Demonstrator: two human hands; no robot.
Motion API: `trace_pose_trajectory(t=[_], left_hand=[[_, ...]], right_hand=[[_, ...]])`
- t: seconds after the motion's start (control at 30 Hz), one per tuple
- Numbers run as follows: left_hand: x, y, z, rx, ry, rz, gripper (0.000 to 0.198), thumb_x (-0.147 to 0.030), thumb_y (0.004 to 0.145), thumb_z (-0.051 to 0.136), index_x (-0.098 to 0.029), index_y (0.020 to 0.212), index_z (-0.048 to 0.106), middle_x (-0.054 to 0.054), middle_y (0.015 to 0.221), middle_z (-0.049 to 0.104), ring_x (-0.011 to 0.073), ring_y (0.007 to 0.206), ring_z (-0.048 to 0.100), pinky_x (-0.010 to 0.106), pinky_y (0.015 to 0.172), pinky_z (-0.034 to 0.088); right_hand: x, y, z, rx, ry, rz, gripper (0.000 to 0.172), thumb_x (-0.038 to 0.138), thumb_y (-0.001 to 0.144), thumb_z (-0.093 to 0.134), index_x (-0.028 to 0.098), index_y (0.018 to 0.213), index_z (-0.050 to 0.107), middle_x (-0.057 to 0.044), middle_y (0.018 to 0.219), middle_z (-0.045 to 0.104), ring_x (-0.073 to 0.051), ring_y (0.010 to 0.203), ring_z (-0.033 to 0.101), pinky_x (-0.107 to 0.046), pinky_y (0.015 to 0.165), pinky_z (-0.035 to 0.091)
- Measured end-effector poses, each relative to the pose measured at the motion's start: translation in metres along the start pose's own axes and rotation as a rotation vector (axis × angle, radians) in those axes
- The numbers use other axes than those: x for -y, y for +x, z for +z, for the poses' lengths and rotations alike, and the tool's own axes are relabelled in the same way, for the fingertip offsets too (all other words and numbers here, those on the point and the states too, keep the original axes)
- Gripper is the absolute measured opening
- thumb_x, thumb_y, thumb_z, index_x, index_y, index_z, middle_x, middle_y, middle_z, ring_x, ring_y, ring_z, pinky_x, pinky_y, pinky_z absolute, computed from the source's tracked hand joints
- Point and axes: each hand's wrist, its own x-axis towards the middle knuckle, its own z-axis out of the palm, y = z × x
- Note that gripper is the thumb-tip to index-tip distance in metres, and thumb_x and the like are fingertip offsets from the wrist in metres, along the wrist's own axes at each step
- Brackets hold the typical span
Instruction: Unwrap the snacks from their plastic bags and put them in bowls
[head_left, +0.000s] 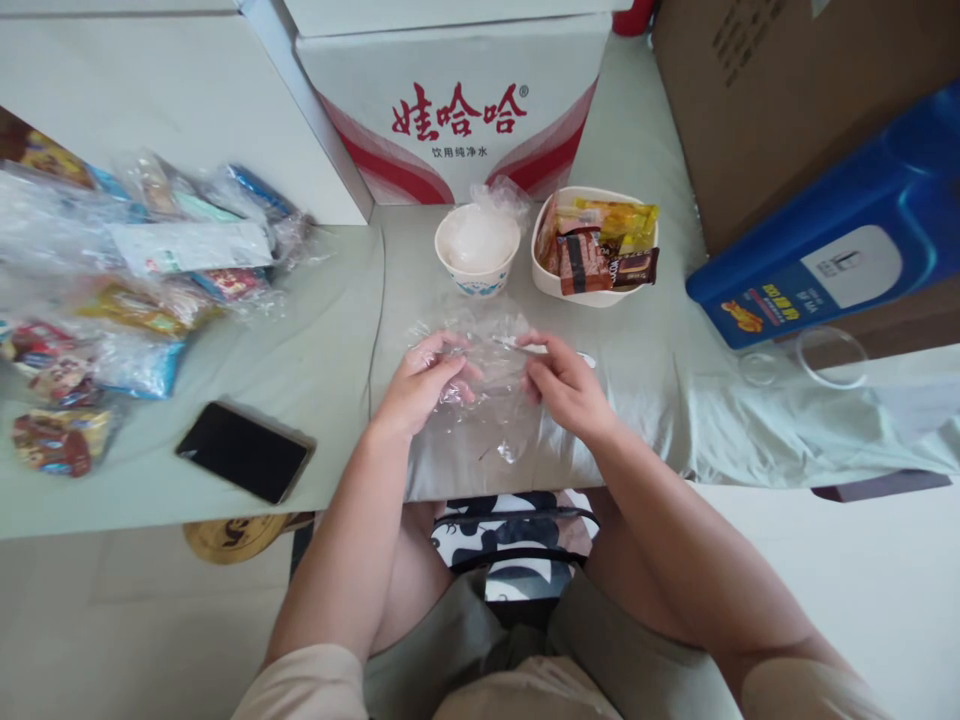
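Observation:
My left hand (421, 385) and my right hand (564, 385) both pinch a clear plastic bag (486, 365) held just above the table's front edge. Each hand grips one side of the bag's top, fingers curled. Behind the bag stands a white paper bowl (478, 252) with crumpled clear plastic in it. To its right, a white oval bowl (594, 288) holds several wrapped snack bars.
A pile of snack packets in clear bags (135, 280) covers the left of the table. A black phone (244, 452) lies near the front left edge. A white printed carton (457, 110) stands at the back, a blue box (832, 230) at the right, with a clear glass (829, 357).

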Motion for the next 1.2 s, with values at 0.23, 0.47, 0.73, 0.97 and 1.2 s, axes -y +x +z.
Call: trace_pose_trajectory(t=[0.23, 0.47, 0.73, 0.97, 1.2], left_hand=[[0.001, -0.005, 0.0, 0.169, -0.158, 0.024, 0.039, -0.039, 0.071, 0.087, -0.022, 0.095, 0.062, -0.006, 0.054, 0.062, 0.0146, 0.043, 0.062, 0.022, 0.04, 0.047], [-0.001, -0.002, -0.007, 0.221, -0.308, 0.166, 0.028, -0.031, 0.061, 0.092, -0.017, 0.065, 0.068, 0.0, 0.066, 0.068, 0.0114, 0.054, 0.064, 0.023, 0.051, 0.054], [-0.014, -0.008, -0.009, 0.233, -0.171, 0.216, 0.044, -0.059, 0.064, 0.083, -0.017, 0.074, 0.081, 0.009, 0.092, 0.07, 0.0174, 0.072, 0.063, 0.031, 0.066, 0.053], [-0.007, 0.001, -0.006, 0.099, 0.175, 0.221, 0.054, -0.066, 0.08, 0.066, -0.019, 0.056, 0.073, 0.009, 0.081, 0.068, 0.0205, 0.077, 0.063, 0.035, 0.075, 0.052], [-0.005, 0.0, -0.005, 0.106, -0.032, 0.233, 0.019, -0.019, 0.06, 0.079, -0.017, 0.069, 0.062, 0.0, 0.086, 0.062, 0.0122, 0.072, 0.063, 0.027, 0.068, 0.051]], right_hand=[[-0.004, -0.001, 0.001, -0.118, 0.269, -0.106, 0.021, 0.043, 0.093, 0.062, 0.024, 0.086, 0.059, 0.005, 0.065, 0.057, -0.008, 0.047, 0.051, -0.024, 0.048, 0.043], [-0.001, 0.0, -0.005, -0.105, 0.429, -0.092, 0.009, 0.029, 0.081, 0.064, 0.024, 0.076, 0.059, 0.005, 0.063, 0.054, -0.01, 0.049, 0.051, -0.024, 0.048, 0.04], [0.007, -0.001, -0.016, -0.071, 0.178, -0.079, 0.045, 0.046, 0.089, 0.052, 0.022, 0.05, 0.051, -0.004, 0.061, 0.054, -0.018, 0.063, 0.055, -0.035, 0.065, 0.047], [-0.002, -0.002, -0.01, -0.146, -0.172, -0.165, 0.024, 0.035, 0.075, 0.076, 0.024, 0.085, 0.058, -0.001, 0.082, 0.064, -0.017, 0.078, 0.06, -0.034, 0.081, 0.049], [-0.002, 0.002, -0.01, -0.198, 0.1, -0.094, 0.072, 0.032, 0.078, 0.071, 0.032, 0.138, 0.032, 0.001, 0.094, 0.064, -0.018, 0.088, 0.067, -0.035, 0.085, 0.054]])
